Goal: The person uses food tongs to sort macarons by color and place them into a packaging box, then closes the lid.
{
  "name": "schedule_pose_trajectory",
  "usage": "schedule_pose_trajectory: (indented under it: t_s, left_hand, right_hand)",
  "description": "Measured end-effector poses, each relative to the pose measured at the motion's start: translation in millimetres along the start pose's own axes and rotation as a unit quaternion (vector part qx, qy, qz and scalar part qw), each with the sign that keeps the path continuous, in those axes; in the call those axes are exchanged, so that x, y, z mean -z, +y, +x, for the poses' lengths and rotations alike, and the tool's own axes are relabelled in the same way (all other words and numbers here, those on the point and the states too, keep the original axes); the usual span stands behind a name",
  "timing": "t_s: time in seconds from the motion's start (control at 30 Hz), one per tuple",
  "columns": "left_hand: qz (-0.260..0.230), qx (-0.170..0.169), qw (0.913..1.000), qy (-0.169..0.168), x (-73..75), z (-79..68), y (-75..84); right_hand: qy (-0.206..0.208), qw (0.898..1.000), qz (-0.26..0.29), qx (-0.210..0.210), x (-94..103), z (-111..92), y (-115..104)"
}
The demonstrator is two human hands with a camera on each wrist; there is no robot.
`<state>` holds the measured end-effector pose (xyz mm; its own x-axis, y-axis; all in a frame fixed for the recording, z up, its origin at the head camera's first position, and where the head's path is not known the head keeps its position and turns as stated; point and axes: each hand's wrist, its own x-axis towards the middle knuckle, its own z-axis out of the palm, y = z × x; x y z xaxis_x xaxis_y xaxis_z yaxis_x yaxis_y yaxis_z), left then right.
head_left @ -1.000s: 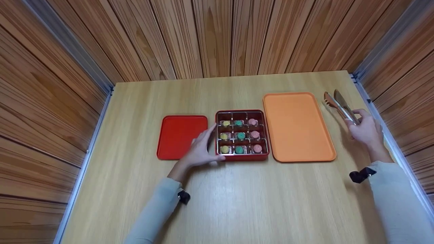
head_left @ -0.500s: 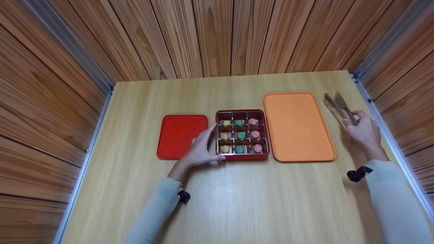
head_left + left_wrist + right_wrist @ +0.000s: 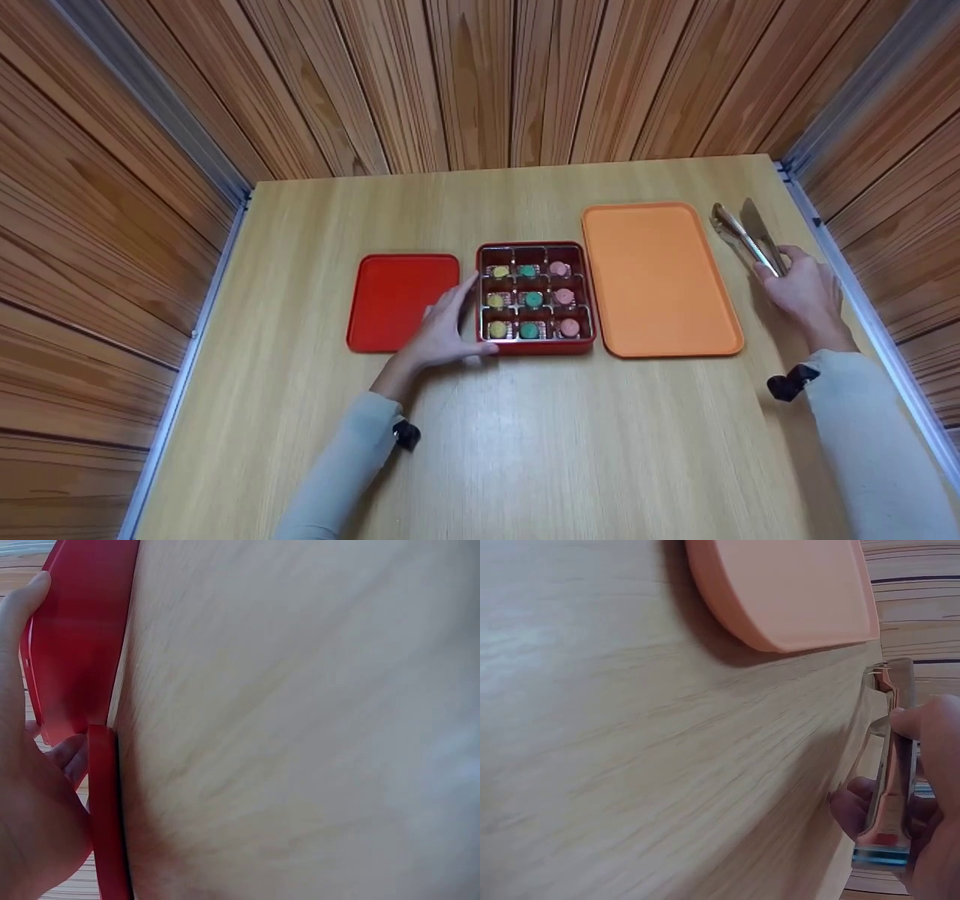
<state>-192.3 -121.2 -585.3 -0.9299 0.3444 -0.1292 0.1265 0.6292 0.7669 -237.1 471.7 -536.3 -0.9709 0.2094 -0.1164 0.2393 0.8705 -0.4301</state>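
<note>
A red box (image 3: 536, 349) with a dark divided insert stands mid-table, with small round yellow, green and pink pieces in its compartments. My left hand (image 3: 444, 330) rests against the box's left side, fingers extended along it and thumb at the front corner; the left wrist view shows the thumb (image 3: 36, 592) on the red wall. At the far right, my right hand (image 3: 804, 289) grips metal tongs (image 3: 753, 238) around their arms, thumb on one side and fingers on the other. The tongs' tips point away from me and stand apart, close over the table.
A flat red lid or tray (image 3: 386, 300) lies left of the box, partly under my left hand in the head view. An orange tray (image 3: 664, 285) lies between the box and the tongs. Wooden panels (image 3: 480, 82) enclose the table at the back and sides.
My right hand has shifted slightly left and forward with the tongs, and their angle has turned a little. The left hand, box and trays have stayed in place.
</note>
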Motion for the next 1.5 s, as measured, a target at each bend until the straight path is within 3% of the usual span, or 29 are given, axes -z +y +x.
schedule_pose_trajectory:
  t_s: [0.2, 0.67, 1.13, 1.37, 1.5]
  left_hand:
    - [0.002, 0.001, 1.0, -0.003, 0.4, -0.1, 0.6]
    - [0.001, -0.001, 1.0, 0.001, 0.9, -0.5, -0.4]
    - [-0.007, -0.005, 1.0, 0.002, 0.0, -1.8, 1.1]
    - [-0.007, 0.006, 0.9999, -0.012, 6.2, -0.5, 3.7]
    - [-0.034, -0.007, 0.9994, 0.003, 9.1, 1.0, 4.8]
  right_hand:
    - [-0.023, 1.0, -0.005, 0.003, -1.0, -1.9, 1.6]
    - [0.002, 0.999, -0.043, 0.015, -1.7, -0.2, 1.0]
    - [-0.025, 0.999, -0.028, -0.018, 5.7, -5.8, -5.2]
    - [0.031, 0.999, 0.002, -0.028, 16.8, -7.7, -24.4]
    - [0.05, 0.999, 0.012, -0.013, 23.4, -6.7, -36.5]
